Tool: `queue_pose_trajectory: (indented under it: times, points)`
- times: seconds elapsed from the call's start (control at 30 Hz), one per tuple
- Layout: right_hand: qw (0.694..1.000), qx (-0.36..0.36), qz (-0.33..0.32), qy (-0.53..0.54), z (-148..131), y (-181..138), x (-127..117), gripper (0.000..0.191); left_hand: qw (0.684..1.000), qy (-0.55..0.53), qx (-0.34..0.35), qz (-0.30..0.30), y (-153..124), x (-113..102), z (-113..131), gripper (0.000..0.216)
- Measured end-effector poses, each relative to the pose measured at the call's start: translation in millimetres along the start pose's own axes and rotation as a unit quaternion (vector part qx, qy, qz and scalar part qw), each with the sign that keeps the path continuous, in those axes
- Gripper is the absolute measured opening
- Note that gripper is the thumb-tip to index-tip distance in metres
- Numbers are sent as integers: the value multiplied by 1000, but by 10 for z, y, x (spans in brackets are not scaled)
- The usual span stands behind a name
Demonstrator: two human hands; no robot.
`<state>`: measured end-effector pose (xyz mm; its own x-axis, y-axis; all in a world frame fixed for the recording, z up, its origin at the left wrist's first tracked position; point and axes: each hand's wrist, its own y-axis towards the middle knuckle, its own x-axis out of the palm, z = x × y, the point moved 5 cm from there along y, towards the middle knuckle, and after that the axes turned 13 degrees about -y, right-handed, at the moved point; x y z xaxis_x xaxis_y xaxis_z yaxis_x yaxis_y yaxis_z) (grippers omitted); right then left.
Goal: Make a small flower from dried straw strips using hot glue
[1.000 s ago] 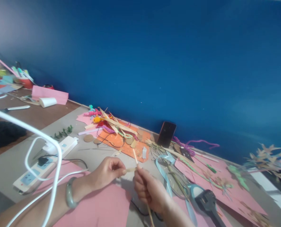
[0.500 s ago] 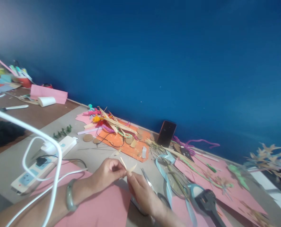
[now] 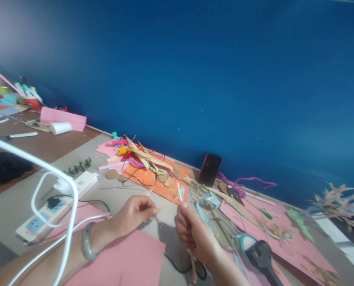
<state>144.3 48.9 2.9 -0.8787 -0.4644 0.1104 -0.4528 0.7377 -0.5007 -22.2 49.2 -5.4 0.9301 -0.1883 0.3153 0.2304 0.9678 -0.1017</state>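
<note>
My left hand point(image 3: 137, 214), wearing a green bangle point(image 3: 88, 241) at the wrist, is closed in a pinch. A tiny pale scrap point(image 3: 157, 211) shows at its fingertips. To the right, apart from it, my right hand point(image 3: 193, 234) is curled shut around a thin pale stick point(image 3: 179, 191) whose upper end sticks up past the thumb. Below that fist a brownish strip point(image 3: 193, 267) hangs beside a dark loop; I cannot tell whether the loop is a scissors handle or a cable. A pink paper sheet point(image 3: 129, 258) lies under my left forearm.
A power strip point(image 3: 34, 226) and a white cable point(image 3: 72, 222) are at left. Orange card point(image 3: 141, 174) with dried strips and round discs lies ahead. A phone point(image 3: 210, 170) leans on the blue wall. Light-blue ribbon point(image 3: 203, 214) and a glue gun-like black tool point(image 3: 262, 254) are at right.
My hands were together at the fingertips and are now apart, the right one moved right and turned upright with the stick. The scissors blades seen beside the right hand no longer show.
</note>
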Motion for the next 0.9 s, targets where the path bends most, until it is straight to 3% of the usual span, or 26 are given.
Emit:
queue_pose_trajectory:
  times: [0.13, 0.27, 0.37, 0.47, 0.6, 0.73, 0.8, 0.9]
  points:
    - [992, -34, 36, -113, -5, 24, -1, 52, 1000, -15, 1, -8, -17, 42, -18, 27]
    - [947, -98, 16, -305, 44, 36, 181, 49, 999, 3, -10, -31, -37, 114, -41, 27]
    - [931, -113, 30, -344, 94, 46, 204, 55, 999, 37, -1, -37, -40, 130, -37, 26]
    - [951, -72, 20, -301, 172, 59, 166, 57, 997, 60, 4, -40, -43, 119, -14, 24]
    - [993, -12, -12, -119, 184, 68, 122, 55, 997, 63, -15, -43, 0, 34, 17, 25]
    - [1000, 6, 5, 2, 114, 95, 41, 54, 993, 120, 10, 12, 143, -216, 89, 31]
    - [1000, 0, 20, 14, 101, 110, 7, 54, 976, 208, 51, 37, 213, -344, 145, 27]
    - [1000, -4, 17, 3, 123, 121, 12, 54, 922, 368, 95, 77, 277, -483, 183, 27]
